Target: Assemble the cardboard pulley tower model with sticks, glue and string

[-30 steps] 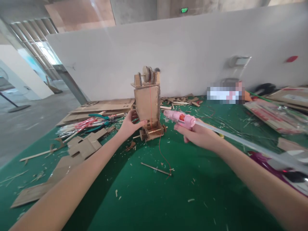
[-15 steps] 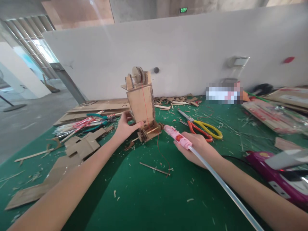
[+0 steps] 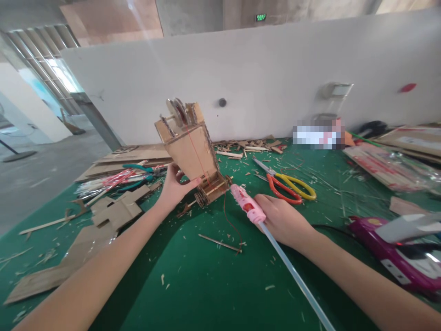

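Note:
My left hand (image 3: 177,187) grips the lower left side of a cardboard model (image 3: 193,151) with wheels at its base, discs on top and a red thread down its front. The model leans to the left. Closed around a pink hot glue gun (image 3: 248,204) is my right hand (image 3: 279,216); a long clear glue stick (image 3: 296,273) runs out of the gun's back. The gun's tip is close to the model's right wheel; whether they touch I cannot tell. A thin metal rod (image 3: 220,243) lies below on the green table (image 3: 213,294), by the thread's end.
Scissors (image 3: 285,184) with red and yellow handles lie right of centre. Teal-handled pliers (image 3: 141,172), sticks and cardboard pieces (image 3: 119,207) cover the left. A magenta power strip (image 3: 389,253) is at right. Wood scraps (image 3: 248,148) line the white partition (image 3: 262,87).
The cardboard model has tipped to the left in my left hand, its top swinging over. My right hand has moved slightly left with the glue gun.

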Available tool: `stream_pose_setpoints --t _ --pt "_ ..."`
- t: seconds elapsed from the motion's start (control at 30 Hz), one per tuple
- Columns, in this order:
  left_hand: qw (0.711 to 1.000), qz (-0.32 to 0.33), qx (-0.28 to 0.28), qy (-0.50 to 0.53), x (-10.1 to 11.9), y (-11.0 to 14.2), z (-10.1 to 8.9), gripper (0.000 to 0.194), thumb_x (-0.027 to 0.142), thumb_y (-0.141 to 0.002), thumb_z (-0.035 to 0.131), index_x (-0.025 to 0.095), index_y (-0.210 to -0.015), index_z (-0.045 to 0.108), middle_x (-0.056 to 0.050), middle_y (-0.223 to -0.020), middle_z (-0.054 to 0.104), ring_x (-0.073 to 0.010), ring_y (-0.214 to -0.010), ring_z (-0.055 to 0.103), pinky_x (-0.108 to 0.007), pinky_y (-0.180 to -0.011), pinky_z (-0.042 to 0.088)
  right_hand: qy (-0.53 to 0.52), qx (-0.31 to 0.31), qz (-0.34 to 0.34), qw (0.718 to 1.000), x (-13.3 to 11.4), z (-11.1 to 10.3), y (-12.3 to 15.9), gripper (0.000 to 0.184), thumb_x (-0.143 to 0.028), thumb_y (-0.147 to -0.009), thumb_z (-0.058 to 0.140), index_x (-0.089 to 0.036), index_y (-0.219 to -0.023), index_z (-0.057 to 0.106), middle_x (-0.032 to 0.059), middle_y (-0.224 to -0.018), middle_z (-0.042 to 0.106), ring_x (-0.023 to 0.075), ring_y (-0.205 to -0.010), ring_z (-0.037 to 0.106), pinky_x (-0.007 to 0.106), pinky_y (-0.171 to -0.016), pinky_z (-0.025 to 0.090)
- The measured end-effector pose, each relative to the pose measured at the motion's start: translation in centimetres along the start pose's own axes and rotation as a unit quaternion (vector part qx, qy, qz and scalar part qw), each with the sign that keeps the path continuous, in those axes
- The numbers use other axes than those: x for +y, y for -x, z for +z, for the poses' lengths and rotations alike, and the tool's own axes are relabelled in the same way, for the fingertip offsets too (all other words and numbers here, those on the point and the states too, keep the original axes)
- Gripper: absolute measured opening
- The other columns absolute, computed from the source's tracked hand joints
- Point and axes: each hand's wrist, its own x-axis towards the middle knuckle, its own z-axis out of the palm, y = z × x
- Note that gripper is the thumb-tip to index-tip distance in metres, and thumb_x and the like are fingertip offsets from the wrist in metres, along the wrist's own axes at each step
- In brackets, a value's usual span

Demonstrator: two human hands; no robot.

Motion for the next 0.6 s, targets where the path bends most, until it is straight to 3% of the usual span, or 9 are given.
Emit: stream_pose_setpoints --t 0.6 --pt "1.0 -0.02 -0.001 -0.004 0.28 0.34 0.1 0.066 0.034 -0.062 0.081 0.026 -0.113 0.04 -0.009 -0.132 0.042 -0.0277 -0.12 0.049 -0.036 -0.079 0.057 0.098 0.015 -0.029 0.995 -0.33 0.42 -0.18 0.013 -0.028 -0.087 0.048 -0.015 -0.085 0.049 0.0084 -0.081 0.062 0.0204 -0.067 0.061 0.029 -0.055 0.03"
